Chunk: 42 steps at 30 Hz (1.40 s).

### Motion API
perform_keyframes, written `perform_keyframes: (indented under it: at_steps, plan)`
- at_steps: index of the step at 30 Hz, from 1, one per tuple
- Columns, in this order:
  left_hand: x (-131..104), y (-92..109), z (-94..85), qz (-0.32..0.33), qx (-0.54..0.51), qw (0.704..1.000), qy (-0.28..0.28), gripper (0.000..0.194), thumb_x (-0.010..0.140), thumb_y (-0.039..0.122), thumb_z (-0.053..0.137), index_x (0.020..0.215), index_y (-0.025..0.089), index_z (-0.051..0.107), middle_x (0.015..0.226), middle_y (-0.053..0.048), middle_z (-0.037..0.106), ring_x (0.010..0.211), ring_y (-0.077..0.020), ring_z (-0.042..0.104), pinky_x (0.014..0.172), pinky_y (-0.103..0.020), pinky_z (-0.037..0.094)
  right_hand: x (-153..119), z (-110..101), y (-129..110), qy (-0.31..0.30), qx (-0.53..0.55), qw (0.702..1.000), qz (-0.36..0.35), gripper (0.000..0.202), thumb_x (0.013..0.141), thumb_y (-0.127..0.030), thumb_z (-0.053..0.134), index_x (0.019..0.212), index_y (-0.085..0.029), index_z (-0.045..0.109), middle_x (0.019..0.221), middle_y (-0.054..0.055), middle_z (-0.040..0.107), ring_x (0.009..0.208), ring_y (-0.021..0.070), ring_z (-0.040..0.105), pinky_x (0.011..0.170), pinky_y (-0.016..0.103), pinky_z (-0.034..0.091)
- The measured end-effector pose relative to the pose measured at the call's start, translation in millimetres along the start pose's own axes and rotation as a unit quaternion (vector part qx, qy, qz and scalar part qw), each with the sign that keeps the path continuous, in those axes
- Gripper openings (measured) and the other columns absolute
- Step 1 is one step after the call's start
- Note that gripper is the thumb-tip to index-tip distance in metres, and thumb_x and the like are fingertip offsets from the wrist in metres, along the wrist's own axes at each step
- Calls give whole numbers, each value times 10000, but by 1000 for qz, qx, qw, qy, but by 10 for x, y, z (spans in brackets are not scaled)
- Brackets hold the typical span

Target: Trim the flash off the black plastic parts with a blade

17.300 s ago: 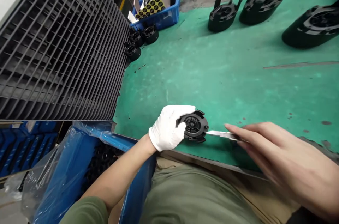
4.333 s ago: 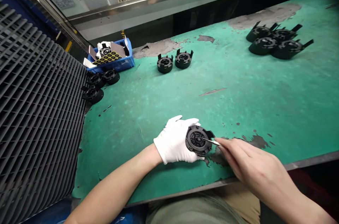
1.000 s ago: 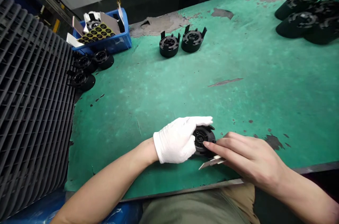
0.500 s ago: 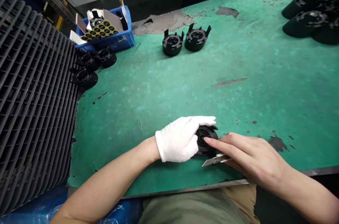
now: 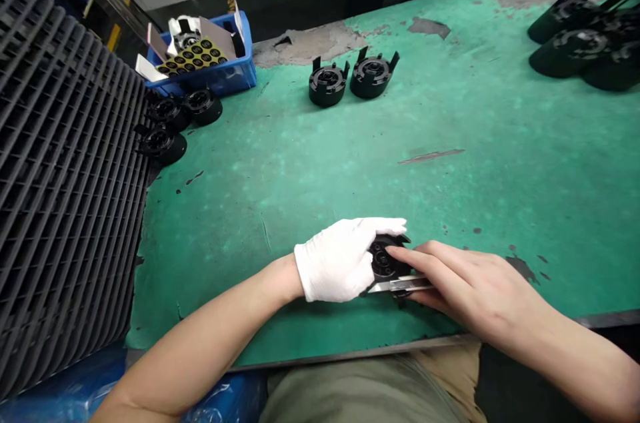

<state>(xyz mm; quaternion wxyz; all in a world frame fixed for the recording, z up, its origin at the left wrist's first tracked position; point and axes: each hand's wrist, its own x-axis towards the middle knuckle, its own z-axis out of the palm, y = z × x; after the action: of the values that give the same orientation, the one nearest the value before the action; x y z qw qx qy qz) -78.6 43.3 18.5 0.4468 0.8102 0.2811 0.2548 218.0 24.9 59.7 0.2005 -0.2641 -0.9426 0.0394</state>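
My left hand (image 5: 340, 260), in a white glove, is closed around the left side of a round black plastic part (image 5: 384, 262) near the table's front edge. Bare, my right hand (image 5: 467, 290) grips a utility knife (image 5: 403, 285) whose blade points left across the near rim of the part. The right index fingertip rests on the part's top face. The knife's handle is mostly hidden inside the right hand, and the gloved fingers cover the part's left side.
Two similar black parts (image 5: 327, 84) with upright tabs stand mid-table at the back. Several more (image 5: 570, 50) are grouped at far right, and others (image 5: 163, 143) beside a grey plastic grid (image 5: 65, 176). A blue bin (image 5: 225, 76) holds a sheet of round stickers (image 5: 193, 58).
The knife has moved up and left, from in front of the part onto its near rim. My right index fingertip has slid slightly up. The left hand has barely moved.
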Motion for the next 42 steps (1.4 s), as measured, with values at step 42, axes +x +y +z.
perform_keyframes:
  at_steps: [42]
  plan:
    - [-46,-9,63,13,-34,998,53,478,1140,203,630,1613,231,570,1808,-249,779,1646,-398,838,1392,-655,704,-472,342,-56,57,134,988,47,770,1222,-85,634,1980,-204,561,1016,41,788,813,207,712,728,342,568]
